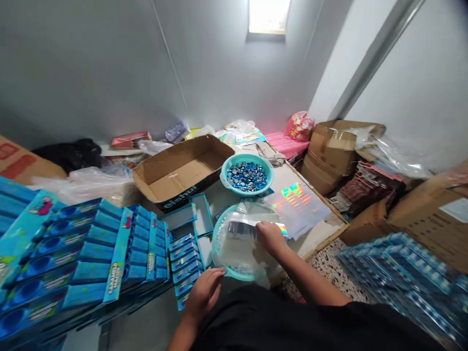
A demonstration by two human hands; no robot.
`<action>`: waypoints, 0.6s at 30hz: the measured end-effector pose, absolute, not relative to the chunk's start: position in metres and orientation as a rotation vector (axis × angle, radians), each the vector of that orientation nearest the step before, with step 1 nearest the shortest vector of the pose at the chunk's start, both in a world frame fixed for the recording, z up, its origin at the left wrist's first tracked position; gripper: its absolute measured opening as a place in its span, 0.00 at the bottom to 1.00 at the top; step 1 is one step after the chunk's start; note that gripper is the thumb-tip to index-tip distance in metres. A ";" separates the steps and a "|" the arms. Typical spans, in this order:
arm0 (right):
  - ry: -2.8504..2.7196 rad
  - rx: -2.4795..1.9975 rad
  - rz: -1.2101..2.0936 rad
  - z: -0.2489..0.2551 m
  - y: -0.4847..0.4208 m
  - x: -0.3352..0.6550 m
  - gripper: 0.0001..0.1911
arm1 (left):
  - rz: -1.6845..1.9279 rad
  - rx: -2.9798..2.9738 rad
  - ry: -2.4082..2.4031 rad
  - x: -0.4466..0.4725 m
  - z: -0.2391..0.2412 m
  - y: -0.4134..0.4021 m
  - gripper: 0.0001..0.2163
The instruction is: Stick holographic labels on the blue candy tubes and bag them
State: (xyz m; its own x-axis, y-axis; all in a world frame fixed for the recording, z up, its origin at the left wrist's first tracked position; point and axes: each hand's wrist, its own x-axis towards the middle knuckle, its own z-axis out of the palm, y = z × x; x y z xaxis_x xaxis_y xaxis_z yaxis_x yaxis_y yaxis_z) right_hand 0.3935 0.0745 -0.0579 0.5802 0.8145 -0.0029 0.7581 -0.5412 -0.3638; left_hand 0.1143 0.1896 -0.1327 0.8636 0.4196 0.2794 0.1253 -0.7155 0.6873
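My right hand (272,239) is closed on the edge of a clear plastic bag (237,246), where a shiny holographic strip shows beside the fingers. The bag spreads over a turquoise basin (216,239) that holds small white pieces, blurred through the plastic. At the basin's near left rim, my left hand (204,295) has its fingertips drawn together; whatever is between them is too small to make out. Just behind stands a second turquoise basin (225,181), filled with small blue and silver pieces (247,176).
Left of the basins are blue display boxes (185,263) in rows and taller stacks (73,263). An open cardboard box (183,170) lies behind them. Printed sheets (303,207) lie at the table's right edge. Cartons (325,151) and blue packs (405,278) stand at right.
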 end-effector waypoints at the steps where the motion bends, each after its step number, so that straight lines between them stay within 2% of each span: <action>1: -1.230 -2.487 0.188 -0.055 0.070 0.395 0.10 | 0.565 2.385 0.319 0.121 -0.131 0.190 0.12; 5: -0.899 -2.448 -0.091 -0.036 0.043 0.423 0.16 | 0.539 2.493 0.236 0.158 -0.127 0.181 0.12; 10: -0.416 -2.475 -0.340 -0.019 -0.004 0.502 0.25 | 0.393 2.579 0.518 0.199 -0.147 0.161 0.18; 13: -0.359 -2.516 -0.320 -0.021 -0.020 0.547 0.24 | 0.412 2.566 0.796 0.213 -0.164 0.150 0.22; 18: -0.480 -2.614 -0.039 -0.050 -0.017 0.602 0.22 | 0.533 2.577 0.945 0.222 -0.172 0.136 0.18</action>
State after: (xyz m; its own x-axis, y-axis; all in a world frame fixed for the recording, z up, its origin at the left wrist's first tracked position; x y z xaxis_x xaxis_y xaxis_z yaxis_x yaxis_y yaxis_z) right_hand 0.6016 -0.0170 -0.0504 0.9380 0.3283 0.1111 0.3419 -0.8238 -0.4521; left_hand 0.2215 0.1360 -0.1721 0.7077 0.6694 0.2261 0.5403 -0.7189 0.4373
